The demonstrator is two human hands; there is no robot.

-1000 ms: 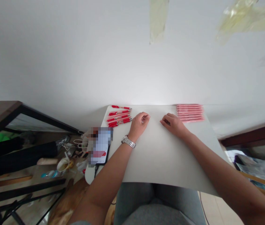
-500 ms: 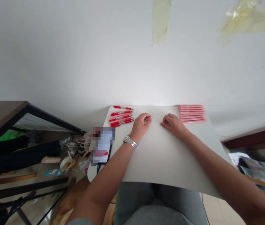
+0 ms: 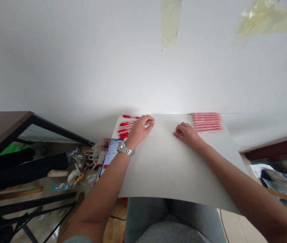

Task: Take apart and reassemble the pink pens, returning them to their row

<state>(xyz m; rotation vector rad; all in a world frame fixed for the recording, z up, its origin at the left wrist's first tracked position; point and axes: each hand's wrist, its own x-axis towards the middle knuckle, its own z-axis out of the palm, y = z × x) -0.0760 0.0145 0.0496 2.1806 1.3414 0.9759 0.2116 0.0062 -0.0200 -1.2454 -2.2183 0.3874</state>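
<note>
My left hand (image 3: 141,127), wearing a metal watch (image 3: 126,148), is above the left part of the white table, at the right ends of the red pens (image 3: 124,129), which it partly covers. Its fingers curve with a gap to the thumb, and I see nothing held. The pens lie in a loose row, with a lone red pen (image 3: 126,116) at the back. My right hand (image 3: 187,132) rests on the table with loosely bent fingers, the thumb a little apart and no object visible. Just right of it lies a neat stack of pink wrapped sticks (image 3: 207,122).
A phone (image 3: 110,153) showing a timer lies at the table's left edge, partly behind my left forearm. The white table (image 3: 158,168) meets the wall at the back. A dark-framed desk (image 3: 6,125) stands left, with a cup (image 3: 73,177) and clutter below.
My left hand has moved left and slightly back, now covering the right ends of the pens, and its forearm overlaps the phone. My right hand has stayed in place.
</note>
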